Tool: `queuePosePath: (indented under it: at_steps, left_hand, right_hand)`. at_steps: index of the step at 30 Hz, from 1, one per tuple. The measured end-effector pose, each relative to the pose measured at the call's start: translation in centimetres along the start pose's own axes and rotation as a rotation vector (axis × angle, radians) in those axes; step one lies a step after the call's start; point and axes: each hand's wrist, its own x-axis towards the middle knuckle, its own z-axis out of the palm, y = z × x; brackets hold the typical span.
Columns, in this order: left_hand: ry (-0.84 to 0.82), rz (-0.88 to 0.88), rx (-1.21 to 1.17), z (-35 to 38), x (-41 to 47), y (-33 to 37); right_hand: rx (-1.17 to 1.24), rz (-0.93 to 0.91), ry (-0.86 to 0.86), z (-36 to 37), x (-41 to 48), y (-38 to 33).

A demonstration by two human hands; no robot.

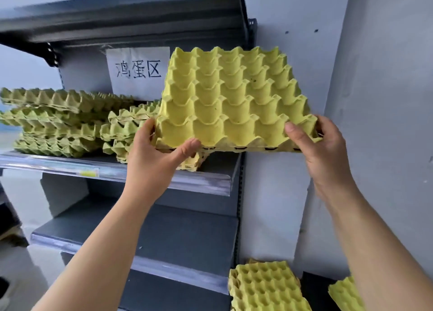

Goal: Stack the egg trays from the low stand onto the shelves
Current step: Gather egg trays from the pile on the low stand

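Several trays (70, 123) already sit piled on the shelf (199, 184), left and middle, while more (267, 287) wait low down at the right, so I'd judge the job partway done. One tray (234, 99) is raised, tilted, above the shelf's right end. The left hand (152, 163) and right hand (321, 144) pinch its near corners, thumbs on top, fingers beneath.

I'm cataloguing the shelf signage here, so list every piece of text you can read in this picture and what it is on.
"鸡蛋区": handwritten in black on the white paper sign fixed to the shelf unit's back panel, above the stacked egg trays.
Yellow label on the shelf's clear front strip: too blurred to tell whether it carries any print.
Held egg tray: no text visible.
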Motion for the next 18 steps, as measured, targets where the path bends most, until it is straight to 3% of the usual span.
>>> queuePosePath:
  at_steps: [9, 18]
  left_hand:
    - [0.022, -0.009, -0.012, -9.3, 9.0, -5.1]
    - [0.077, -0.049, -0.008, -11.9, 17.1, -10.0]
  right_hand:
    - [-0.142, 0.044, -0.115, 13.8, 4.3, -1.5]
    - [-0.248, 0.015, -0.172, 23.0, 8.4, -0.9]
